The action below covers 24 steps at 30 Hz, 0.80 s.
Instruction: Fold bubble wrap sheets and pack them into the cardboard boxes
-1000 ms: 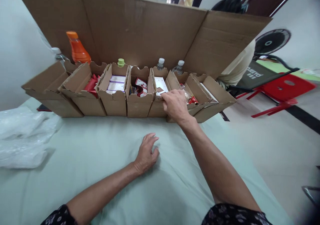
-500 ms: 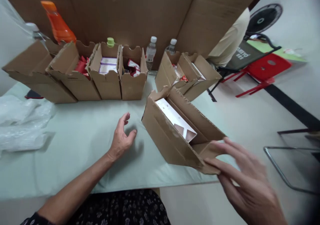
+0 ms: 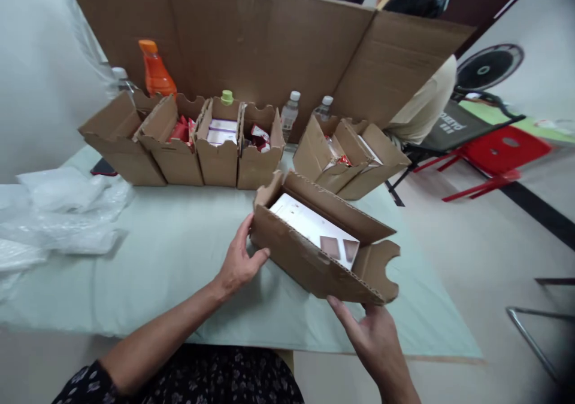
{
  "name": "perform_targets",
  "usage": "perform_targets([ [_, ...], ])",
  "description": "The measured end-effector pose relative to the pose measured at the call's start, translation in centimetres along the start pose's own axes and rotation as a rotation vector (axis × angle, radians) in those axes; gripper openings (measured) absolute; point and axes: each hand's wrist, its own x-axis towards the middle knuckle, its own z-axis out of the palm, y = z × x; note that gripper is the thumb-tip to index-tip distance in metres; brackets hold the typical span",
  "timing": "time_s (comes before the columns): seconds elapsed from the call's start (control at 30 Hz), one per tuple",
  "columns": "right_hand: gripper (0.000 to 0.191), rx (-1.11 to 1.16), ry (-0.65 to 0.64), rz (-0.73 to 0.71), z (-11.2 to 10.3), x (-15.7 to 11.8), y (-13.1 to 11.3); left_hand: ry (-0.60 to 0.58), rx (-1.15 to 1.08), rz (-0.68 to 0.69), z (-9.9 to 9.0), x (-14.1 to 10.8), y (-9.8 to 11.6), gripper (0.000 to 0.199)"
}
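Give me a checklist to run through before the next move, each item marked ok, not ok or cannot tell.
1. Right hand on box: ok, at its right end.
2. Left hand firmly gripping: cannot tell, some fingers hidden.
3. Carton inside box: ok.
4. Box bottom flat on table: cannot tell, underside hidden.
5. Row of boxes unbroken: not ok, gap before a bottle.
6. Plastic wrap away from hands: ok.

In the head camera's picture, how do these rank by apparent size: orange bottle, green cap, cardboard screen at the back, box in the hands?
1. Cardboard screen
2. Held box, its nearness making it look bigger
3. Orange bottle
4. Green cap
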Motion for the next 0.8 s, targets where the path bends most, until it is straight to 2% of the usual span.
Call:
perform_targets([
  [0.1, 0.04, 0.085, -0.113, -0.154, 2.7, 3.1, -3.1, 0.21, 0.04, -0.031, -4.1, -1.7, -0.4, 0.074],
  [0.17, 0.033, 0.143, -0.195, -0.229, 4.9, 5.5, -5.2, 0.313, 0.063, -0.026, -6.8, -1.7, -0.6, 0.071],
  [0.27, 0.032, 0.212, -0.257, -0.265, 8.5, 9.1, -7.6, 0.391, 0.098, 0.009, -9.5, 0.4, -1.0, 0.072],
  [0.37, 0.037, 0.278, -0.251, -0.217, 11.8, 12.1, -8.1, 0.436, 0.144, 0.034, -10.3, 3.6, -1.5, 0.079],
  [0.47, 0.045, 0.315, -0.185, -0.142, 14.5, 13.7, -6.8, 0.376, 0.208, 0.015, -10.4, 5.9, -2.5, 0.088],
  [0.57, 0.043, 0.26, -0.173, -0.101, 16.6, 13.4, -4.8, 0.309, 0.295, 0.001, -10.7, 5.9, -3.5, 0.089],
  [0.67, 0.047, 0.127, -0.179, -0.106, 17.8, 11.9, -3.1, 0.256, 0.397, -0.072, -11.9, 3.7, -3.9, 0.082],
  [0.8, 0.056, 0.019, -0.187, -0.111, 17.9, 10.4, -2.6, 0.141, 0.529, -0.094, -14.9, -0.7, -3.3, 0.051],
])
